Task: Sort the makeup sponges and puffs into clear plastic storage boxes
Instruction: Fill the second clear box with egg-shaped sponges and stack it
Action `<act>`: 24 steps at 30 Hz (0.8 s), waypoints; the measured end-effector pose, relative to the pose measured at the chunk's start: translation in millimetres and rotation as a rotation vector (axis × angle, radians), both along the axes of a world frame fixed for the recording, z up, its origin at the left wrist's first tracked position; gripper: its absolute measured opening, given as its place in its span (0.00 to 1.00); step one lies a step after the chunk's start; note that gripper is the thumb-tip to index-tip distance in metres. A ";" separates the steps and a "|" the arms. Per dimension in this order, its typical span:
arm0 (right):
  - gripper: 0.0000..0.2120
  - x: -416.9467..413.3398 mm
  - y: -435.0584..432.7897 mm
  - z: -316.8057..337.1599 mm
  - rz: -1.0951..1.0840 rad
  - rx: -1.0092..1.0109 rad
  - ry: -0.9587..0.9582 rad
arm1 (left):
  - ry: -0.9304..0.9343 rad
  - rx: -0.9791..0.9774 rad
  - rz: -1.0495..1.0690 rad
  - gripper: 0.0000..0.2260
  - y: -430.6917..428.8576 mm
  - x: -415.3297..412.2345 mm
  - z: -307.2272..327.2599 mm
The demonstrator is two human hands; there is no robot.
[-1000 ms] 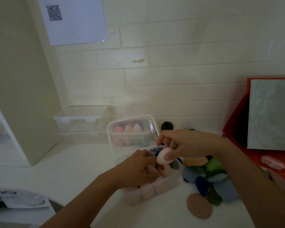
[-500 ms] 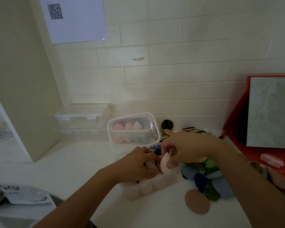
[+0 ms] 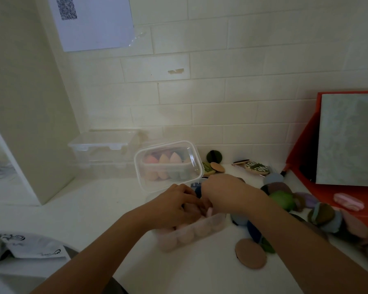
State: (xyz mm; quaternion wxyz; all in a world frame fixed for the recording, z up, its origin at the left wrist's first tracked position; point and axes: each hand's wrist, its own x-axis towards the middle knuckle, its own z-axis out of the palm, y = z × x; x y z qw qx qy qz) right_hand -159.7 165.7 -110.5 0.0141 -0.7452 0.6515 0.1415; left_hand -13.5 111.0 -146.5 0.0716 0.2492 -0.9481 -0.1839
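A clear open box at the centre of the counter holds a row of pale pink sponges. My left hand reaches into it with fingers curled down onto the sponges; whether it grips one is hidden. My right hand comes in from the right and pushes a pink sponge down into the box, only its tip showing under the fingers. Behind stands a lidded clear box with pink, peach and grey teardrop sponges. A pile of coloured puffs lies to the right.
An empty clear box sits at the back left by the tiled wall. A tan round puff lies near the front. A red tray with a pink item stands at right. A white panel bounds the left; a printed cloth lies lower left.
My right hand has lowered the pink sponge from above the box down into it, next to my left hand. The left hand has stayed in the box.
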 end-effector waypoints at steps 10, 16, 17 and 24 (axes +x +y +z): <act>0.11 -7.1 7.7 3.7 -0.065 -0.028 -0.220 | -0.005 0.028 0.058 0.15 2.2 -1.6 3.4; 0.15 -15.5 21.8 8.0 -0.160 -0.256 -0.461 | 0.143 0.039 0.110 0.07 7.3 -0.2 4.4; 0.19 -18.2 24.5 6.6 -0.183 -0.307 -0.527 | 0.195 0.022 0.114 0.06 8.6 1.1 4.5; 0.45 -17.2 56.5 -17.1 -0.253 -0.197 -0.764 | 0.728 -0.181 0.486 0.13 7.1 20.2 10.8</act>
